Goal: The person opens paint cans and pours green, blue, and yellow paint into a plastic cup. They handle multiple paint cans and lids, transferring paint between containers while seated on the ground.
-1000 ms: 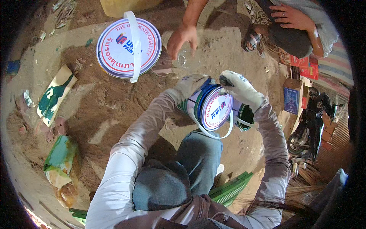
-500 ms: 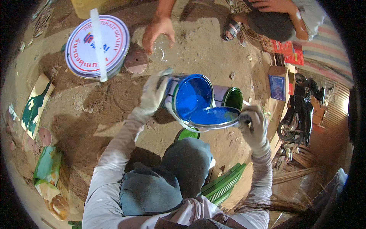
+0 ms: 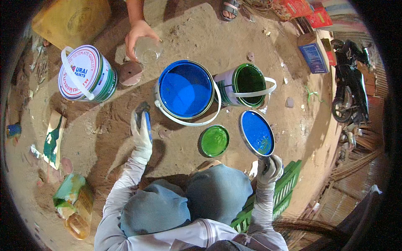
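My right hand [image 3: 269, 170], in a stained light glove, grips the lower rim of a round can lid [image 3: 257, 133] coated with wet blue paint. To the left, my left hand [image 3: 141, 131] hangs over the ground, its gloved fingers stretched out and darkened at the tips. A blue strip shows along its palm side; I cannot tell whether it is paint or a thin object. Ahead stands an open paint can [image 3: 184, 90] of blue paint, its white handle lowered in front. Beside it is a smaller can [image 3: 248, 85] of dark green paint. A green-coated lid [image 3: 214, 141] lies before them.
Another person's hand [image 3: 140, 35] holds a clear cup [image 3: 148, 51] beyond the blue can. A closed paint can [image 3: 90, 75] and yellow container [image 3: 69, 21] stand left. A paint-smeared board [image 3: 54, 140] and cut jug [image 3: 75, 198] lie nearer; a green plastic crate [image 3: 284, 188] sits right.
The blue can, tilted in my left hand before, now stands on the ground, released. My left hand has drawn back left. My right hand has brought the blue lid away from the can, toward me.
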The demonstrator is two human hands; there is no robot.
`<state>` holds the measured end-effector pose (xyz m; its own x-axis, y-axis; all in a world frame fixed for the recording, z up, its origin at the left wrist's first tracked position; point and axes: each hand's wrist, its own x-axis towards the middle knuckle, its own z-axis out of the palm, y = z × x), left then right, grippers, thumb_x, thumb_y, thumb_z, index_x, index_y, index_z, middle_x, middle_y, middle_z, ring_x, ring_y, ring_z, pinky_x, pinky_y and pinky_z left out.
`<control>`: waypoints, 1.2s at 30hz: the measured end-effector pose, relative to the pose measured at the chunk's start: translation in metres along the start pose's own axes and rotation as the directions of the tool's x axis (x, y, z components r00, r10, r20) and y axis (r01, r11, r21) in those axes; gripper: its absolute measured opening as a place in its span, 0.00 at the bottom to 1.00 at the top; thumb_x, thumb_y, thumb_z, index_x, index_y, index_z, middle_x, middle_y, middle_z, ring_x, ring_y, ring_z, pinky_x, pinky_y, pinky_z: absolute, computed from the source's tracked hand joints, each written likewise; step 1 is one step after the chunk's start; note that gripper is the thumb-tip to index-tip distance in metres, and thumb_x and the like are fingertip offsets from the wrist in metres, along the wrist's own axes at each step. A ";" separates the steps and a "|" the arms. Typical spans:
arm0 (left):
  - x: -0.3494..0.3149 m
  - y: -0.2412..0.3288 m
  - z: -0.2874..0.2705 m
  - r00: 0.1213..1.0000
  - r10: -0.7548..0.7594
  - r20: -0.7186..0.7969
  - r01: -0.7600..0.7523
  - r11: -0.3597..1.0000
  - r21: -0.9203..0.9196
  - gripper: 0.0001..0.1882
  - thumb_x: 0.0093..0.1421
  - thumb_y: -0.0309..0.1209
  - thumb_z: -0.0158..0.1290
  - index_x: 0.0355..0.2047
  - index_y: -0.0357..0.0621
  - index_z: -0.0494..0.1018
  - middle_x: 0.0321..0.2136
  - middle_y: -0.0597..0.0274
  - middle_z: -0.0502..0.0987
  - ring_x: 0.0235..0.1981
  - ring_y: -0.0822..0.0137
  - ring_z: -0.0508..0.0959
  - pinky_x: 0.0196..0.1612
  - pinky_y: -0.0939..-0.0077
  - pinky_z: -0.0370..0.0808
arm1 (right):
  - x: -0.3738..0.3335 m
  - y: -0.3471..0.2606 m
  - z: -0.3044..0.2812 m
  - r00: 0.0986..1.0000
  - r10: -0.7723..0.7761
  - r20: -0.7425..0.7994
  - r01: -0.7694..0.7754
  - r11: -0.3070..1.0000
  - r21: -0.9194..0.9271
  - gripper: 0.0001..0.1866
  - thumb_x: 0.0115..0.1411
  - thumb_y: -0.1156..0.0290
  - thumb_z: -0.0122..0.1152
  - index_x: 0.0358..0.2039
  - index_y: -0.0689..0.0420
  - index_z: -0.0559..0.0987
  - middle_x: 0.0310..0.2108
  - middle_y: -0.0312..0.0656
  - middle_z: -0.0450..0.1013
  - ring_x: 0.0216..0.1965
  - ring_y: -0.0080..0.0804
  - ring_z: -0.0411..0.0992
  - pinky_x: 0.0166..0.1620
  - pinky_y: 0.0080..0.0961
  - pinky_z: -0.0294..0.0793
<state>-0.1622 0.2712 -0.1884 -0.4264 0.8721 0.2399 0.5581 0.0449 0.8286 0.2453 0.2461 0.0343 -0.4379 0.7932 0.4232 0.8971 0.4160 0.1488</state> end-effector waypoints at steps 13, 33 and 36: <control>-0.041 0.015 0.003 0.818 -0.370 0.441 0.572 0.611 -0.547 0.21 0.76 0.37 0.46 0.63 0.39 0.68 0.57 0.53 0.76 0.54 0.63 0.79 0.58 0.66 0.76 | -0.120 0.049 0.152 0.947 0.128 0.295 -0.144 0.989 0.035 0.09 0.63 0.69 0.64 0.43 0.52 0.77 0.42 0.41 0.77 0.38 0.40 0.78 0.35 0.37 0.79; -0.049 0.034 -0.014 0.642 -0.215 0.736 0.209 0.973 0.102 0.20 0.71 0.40 0.53 0.58 0.43 0.72 0.50 0.48 0.81 0.49 0.53 0.83 0.54 0.57 0.77 | 0.015 -0.087 0.132 0.726 0.272 0.632 -0.582 0.733 0.352 0.10 0.63 0.64 0.62 0.42 0.53 0.81 0.28 0.49 0.80 0.30 0.50 0.80 0.34 0.44 0.78; -0.027 0.046 -0.031 0.563 -0.283 0.776 0.098 0.956 0.277 0.26 0.68 0.48 0.54 0.60 0.47 0.71 0.50 0.46 0.81 0.51 0.46 0.81 0.52 0.54 0.78 | 0.046 -0.081 0.114 0.760 0.191 0.621 -0.511 0.766 0.390 0.09 0.64 0.63 0.63 0.37 0.54 0.81 0.28 0.49 0.80 0.30 0.50 0.80 0.33 0.42 0.77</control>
<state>-0.1468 0.2347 -0.1412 0.1546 0.8568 -0.4919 0.6891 0.2633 0.6751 0.1455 0.3001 -0.0604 -0.1975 0.9587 -0.2045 0.8881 0.0866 -0.4515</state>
